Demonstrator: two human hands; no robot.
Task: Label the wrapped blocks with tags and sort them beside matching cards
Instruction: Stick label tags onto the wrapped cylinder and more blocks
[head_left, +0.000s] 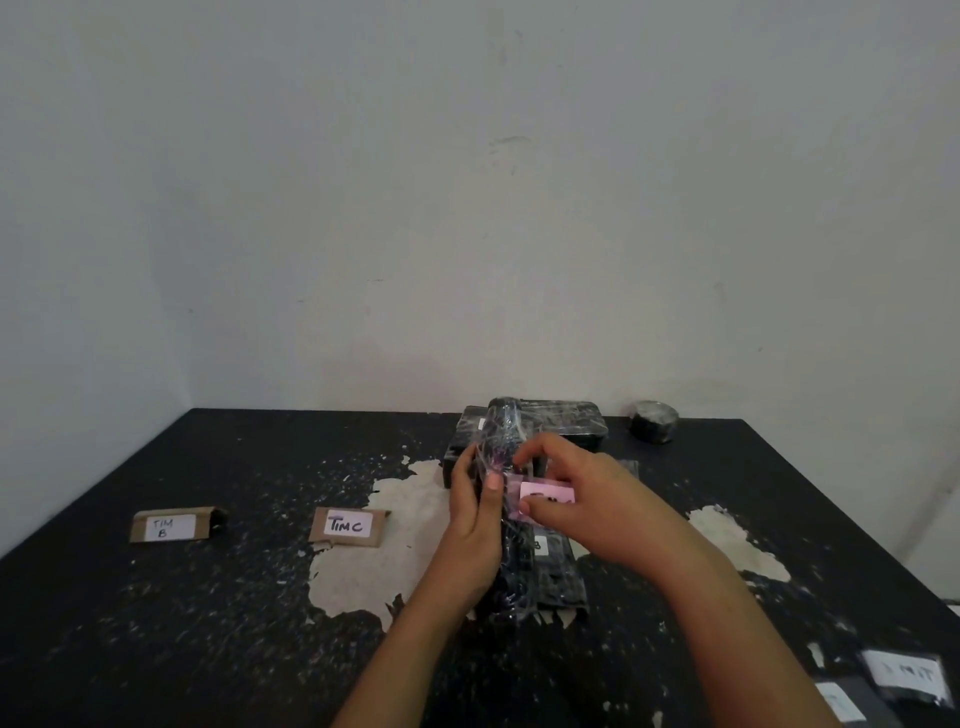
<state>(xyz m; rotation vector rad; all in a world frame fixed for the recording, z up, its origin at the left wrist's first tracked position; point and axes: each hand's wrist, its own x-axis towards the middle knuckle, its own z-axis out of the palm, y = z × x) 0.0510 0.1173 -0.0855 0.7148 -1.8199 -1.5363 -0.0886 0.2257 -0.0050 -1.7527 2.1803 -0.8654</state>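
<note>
Head view: left hand gripping a long wrapped block raised above the bench; right hand pinching a pink tag against the block's wrap. More wrapped blocks stacked behind; another lying beneath the hands. Cards "TIM B" and "TIM C" lying well apart at left.

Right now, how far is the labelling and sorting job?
Early, it seems. Done: one wrapped block lying on the table shows a small white tag. In hand: the left hand holds a wrapped block upright while the right hand pinches a pink tag against it. Left: wrapped blocks stacked behind; nothing lies beside the TIM B card or TIM C card.
</note>
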